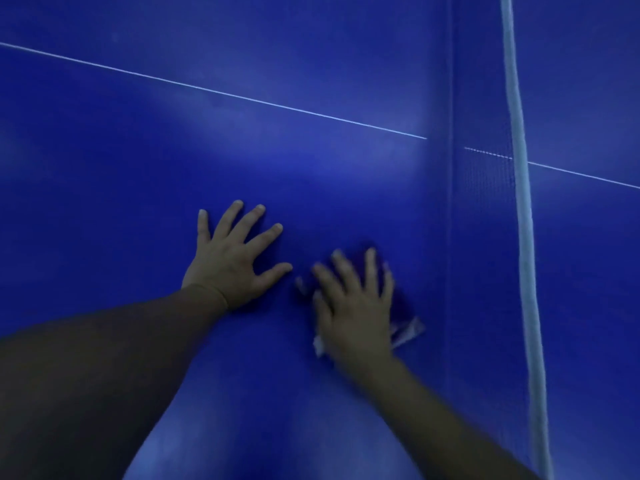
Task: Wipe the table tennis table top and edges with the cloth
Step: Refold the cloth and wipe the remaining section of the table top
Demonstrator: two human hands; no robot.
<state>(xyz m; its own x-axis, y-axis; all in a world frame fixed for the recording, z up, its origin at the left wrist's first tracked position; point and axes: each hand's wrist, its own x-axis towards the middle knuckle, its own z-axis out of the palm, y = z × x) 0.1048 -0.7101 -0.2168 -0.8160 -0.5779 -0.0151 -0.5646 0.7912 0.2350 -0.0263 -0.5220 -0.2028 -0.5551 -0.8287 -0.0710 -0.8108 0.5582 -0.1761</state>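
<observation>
Across the whole view the blue table (138, 150) is lying, with a thin white line (214, 92) running over it. At the right, the net (485, 188) with its white band (524, 237) is standing across the table. Near the middle, the left hand (230, 263) is resting flat on the table, fingers spread wide. Just beside it, nearer the net, the right hand (356, 306) is pressing the cloth (403, 318) onto the table with straight, spread fingers. The cloth is lying under this hand, its edges showing at both sides, blurred.
</observation>
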